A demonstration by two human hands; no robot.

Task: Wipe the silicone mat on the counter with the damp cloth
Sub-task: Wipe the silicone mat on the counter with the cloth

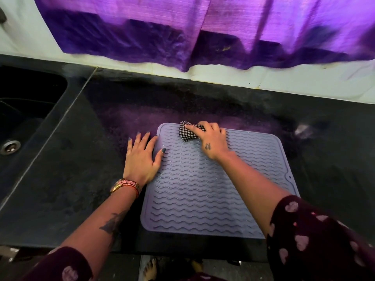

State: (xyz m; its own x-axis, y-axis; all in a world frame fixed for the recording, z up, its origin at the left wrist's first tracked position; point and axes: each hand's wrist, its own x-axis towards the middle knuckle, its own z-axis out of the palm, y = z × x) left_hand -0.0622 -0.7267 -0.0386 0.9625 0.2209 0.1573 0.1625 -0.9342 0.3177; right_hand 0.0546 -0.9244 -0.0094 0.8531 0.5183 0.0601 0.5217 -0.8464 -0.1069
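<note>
Checked cloth lies bunched under the right hand (fingers curled, gripping it) at the silicone mat far edge; left hand lies flat, fingers spread, on the mat's left edge.

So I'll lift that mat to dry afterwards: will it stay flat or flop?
Probably flops: the silicone mat looks thin and lies flush on the counter. Likely light. It may slide when pushed, since the left hand presses its edge.

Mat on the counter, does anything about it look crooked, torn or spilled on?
The mat sits slightly askew to the counter edge but lies flat and untorn, with no spill. The cloth is bunched at its far edge.
</note>
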